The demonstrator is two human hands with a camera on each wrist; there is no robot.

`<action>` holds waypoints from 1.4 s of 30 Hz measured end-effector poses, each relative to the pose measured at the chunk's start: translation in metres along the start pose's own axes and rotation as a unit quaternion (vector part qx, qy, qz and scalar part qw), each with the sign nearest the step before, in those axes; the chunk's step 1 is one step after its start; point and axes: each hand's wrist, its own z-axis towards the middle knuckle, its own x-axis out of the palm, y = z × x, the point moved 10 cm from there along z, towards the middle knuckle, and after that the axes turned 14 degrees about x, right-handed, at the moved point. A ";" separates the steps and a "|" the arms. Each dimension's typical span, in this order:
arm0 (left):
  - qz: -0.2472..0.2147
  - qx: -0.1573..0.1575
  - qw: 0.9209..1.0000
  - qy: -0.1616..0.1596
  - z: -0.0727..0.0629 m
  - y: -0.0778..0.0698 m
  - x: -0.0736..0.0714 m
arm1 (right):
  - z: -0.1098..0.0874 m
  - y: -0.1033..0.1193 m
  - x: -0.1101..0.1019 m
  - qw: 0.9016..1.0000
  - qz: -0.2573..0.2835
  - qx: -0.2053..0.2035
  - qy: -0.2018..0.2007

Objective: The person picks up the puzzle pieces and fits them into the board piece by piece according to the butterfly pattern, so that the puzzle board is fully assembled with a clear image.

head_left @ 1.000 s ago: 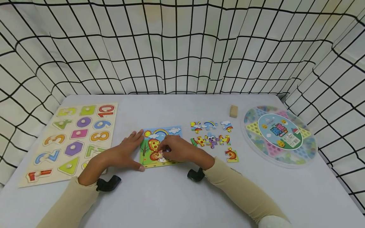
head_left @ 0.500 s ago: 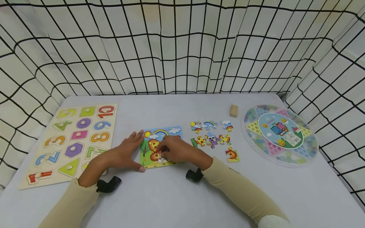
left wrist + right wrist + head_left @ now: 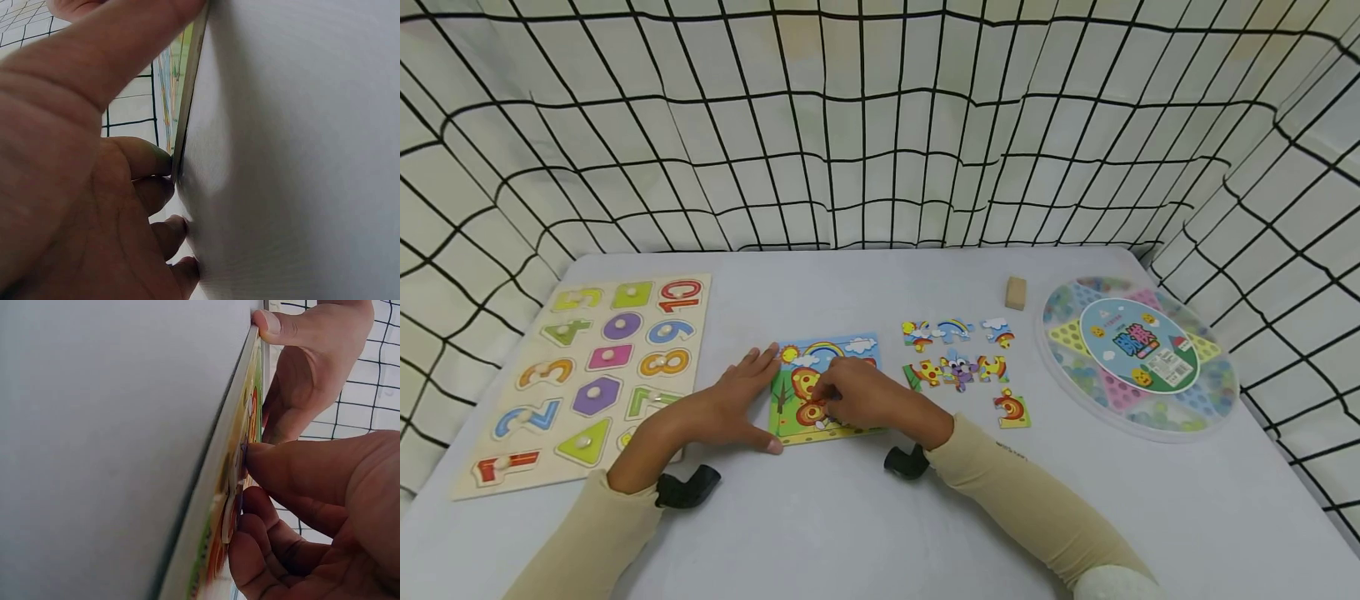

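Note:
A colourful picture puzzle board (image 3: 786, 404) lies flat on the table in the head view. My left hand (image 3: 722, 408) rests spread along its left side, with the thumb at the near corner and the fingers along the edge. Over the board's middle right, my right hand (image 3: 865, 396) pinches a jigsaw piece (image 3: 229, 512) between thumb and fingertips. In the right wrist view that piece sits at the board's surface, its pale edge slightly raised. The hand covers most of the piece from above. Several loose jigsaw pieces (image 3: 957, 369) lie in rows to the right.
A wooden number and shape board (image 3: 602, 358) lies at the left, close to my left forearm. At the far right is a round clear case (image 3: 1138, 358) with a star pattern. A small wooden block (image 3: 1015, 292) stands near the back. Black netting (image 3: 865, 167) surrounds the table.
My right hand has shifted slightly left over the board, its fingers staying on the piece. The left hand holds its place at the board's edge.

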 end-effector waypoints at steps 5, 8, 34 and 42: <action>0.001 0.000 1.000 -0.002 0.000 -0.001 -0.001 | 0.001 0.002 0.001 1.000 -0.010 -0.009 -0.005; -0.004 0.000 1.000 -0.003 0.000 -0.001 0.000 | 0.001 0.003 0.002 1.000 -0.013 -0.018 -0.005; -0.005 0.005 1.000 -0.006 -0.001 0.000 0.002 | -0.023 -0.016 -0.037 0.998 0.024 -0.029 -0.045; -0.005 0.005 1.000 -0.006 -0.001 0.000 0.002 | -0.036 -0.039 -0.054 0.997 0.030 -0.023 -0.071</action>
